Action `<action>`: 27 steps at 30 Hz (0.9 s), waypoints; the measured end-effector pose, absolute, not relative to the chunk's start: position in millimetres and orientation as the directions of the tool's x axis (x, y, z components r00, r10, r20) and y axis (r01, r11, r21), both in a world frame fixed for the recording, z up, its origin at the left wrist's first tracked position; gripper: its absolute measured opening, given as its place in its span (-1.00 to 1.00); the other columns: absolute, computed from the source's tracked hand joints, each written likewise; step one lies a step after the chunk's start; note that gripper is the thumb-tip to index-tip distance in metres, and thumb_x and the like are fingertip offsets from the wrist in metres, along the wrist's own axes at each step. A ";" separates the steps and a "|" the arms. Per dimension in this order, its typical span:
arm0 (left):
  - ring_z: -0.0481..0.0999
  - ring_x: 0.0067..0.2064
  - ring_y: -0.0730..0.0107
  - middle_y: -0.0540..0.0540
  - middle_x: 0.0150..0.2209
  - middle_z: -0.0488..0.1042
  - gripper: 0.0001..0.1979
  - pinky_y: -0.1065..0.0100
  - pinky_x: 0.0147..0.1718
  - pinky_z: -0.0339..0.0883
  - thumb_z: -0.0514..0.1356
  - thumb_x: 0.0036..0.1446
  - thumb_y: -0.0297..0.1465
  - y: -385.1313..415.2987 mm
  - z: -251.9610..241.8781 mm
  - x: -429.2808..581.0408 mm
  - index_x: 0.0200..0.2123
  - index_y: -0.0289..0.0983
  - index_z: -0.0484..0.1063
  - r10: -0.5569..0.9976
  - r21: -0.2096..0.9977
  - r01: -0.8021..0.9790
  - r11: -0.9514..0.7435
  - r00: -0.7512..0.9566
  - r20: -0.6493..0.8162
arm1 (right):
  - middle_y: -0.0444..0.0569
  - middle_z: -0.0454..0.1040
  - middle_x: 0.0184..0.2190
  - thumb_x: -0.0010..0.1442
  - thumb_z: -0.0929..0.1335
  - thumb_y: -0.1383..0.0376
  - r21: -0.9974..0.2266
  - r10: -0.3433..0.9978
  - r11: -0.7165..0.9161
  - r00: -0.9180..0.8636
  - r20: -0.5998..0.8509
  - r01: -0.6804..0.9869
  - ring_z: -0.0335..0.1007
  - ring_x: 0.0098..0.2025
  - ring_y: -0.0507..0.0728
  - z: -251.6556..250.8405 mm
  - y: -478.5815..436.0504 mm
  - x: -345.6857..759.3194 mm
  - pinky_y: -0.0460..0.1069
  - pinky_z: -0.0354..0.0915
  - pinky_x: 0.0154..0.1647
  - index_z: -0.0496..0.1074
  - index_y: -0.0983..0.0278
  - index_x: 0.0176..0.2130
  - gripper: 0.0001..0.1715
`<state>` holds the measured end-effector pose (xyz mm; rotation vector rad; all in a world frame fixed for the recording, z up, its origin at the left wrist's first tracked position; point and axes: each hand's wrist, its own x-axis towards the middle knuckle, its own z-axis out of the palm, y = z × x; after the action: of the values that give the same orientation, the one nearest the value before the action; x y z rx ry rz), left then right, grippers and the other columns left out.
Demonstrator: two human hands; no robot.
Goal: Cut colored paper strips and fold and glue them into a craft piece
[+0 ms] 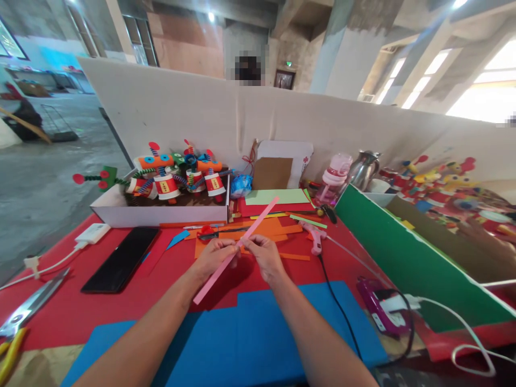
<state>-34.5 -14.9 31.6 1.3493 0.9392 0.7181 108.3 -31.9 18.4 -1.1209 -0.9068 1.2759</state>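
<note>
The left hand (217,252) and right hand (264,258) both pinch 1 pink strip (260,220), held aslant above the red table (60,312) near blue sheets (242,344), a white partition (193,118) and pillar (346,54) beyond.

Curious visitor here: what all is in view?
Paper strip: 1, pink, in hands
Paper pieces: several, orange, beyond hands
Card: count unclear, blue, front
Glue gun: 1, pink, right
Phone: 1, black, left
Large scissors: 1, yellow-handled, left
Charger: 1, white, left
Power block: 1, purple, right
Tray: 1, white, back left
Figures: several, multicoloured, in tray
Box: 1, green, right
Bottle: 1, pink, back
Jug: 1, silver, back
Table cover: 1, red, underneath
Left hand: 1, on strip
Right hand: 1, on strip
</note>
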 end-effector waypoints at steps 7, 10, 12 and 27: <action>0.29 -0.61 0.47 -0.04 -0.71 0.37 -0.75 0.43 -0.55 0.13 0.17 -0.15 -0.21 -20.1 33.7 -32.4 -0.65 -0.28 0.42 0.845 0.988 0.104 0.111 0.514 -0.149 | -0.19 0.28 -0.69 -0.28 0.50 0.07 -0.969 0.966 0.012 0.253 -0.052 -0.248 0.06 -0.57 -0.05 26.5 -21.0 135.2 -0.08 0.03 -0.50 0.38 0.27 -0.67 -0.63; 0.27 -0.62 0.47 -0.05 -0.72 0.38 -0.75 0.43 -0.57 0.10 0.16 -0.15 -0.22 -22.1 32.6 -31.4 -0.65 -0.28 0.43 0.829 0.985 0.138 0.107 0.534 -0.165 | -0.19 0.27 -0.69 -0.32 0.52 0.04 -0.972 0.947 0.047 0.319 -0.030 -0.232 0.05 -0.57 -0.04 29.4 -17.0 148.9 -0.08 0.02 -0.51 0.37 0.27 -0.67 -0.59; 0.28 -0.62 0.47 -0.05 -0.71 0.39 -0.75 0.43 -0.56 0.11 0.16 -0.13 -0.22 -23.0 31.3 -31.3 -0.64 -0.28 0.44 0.821 0.983 0.153 0.103 0.544 -0.171 | -0.19 0.27 -0.70 -0.34 0.52 0.02 -0.969 0.937 0.061 0.347 -0.026 -0.238 0.06 -0.57 -0.04 30.9 -15.4 157.7 -0.07 0.01 -0.51 0.37 0.27 -0.67 -0.57; 0.34 -0.56 0.40 -0.07 -0.68 0.41 -0.74 0.40 -0.52 0.15 0.19 -0.08 -0.21 -19.8 25.7 -37.1 -0.63 -0.26 0.46 0.774 0.973 0.231 0.029 0.611 -0.168 | -0.20 0.31 -0.66 -0.26 0.52 0.10 -0.916 0.881 0.197 0.473 0.009 -0.349 0.11 -0.56 -0.04 30.6 -9.6 204.4 -0.06 0.07 -0.48 0.43 0.26 -0.59 -0.66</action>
<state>-37.1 -19.8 25.7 1.5251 0.8791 0.5154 204.4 -9.6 30.6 -1.0346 -0.6285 0.9445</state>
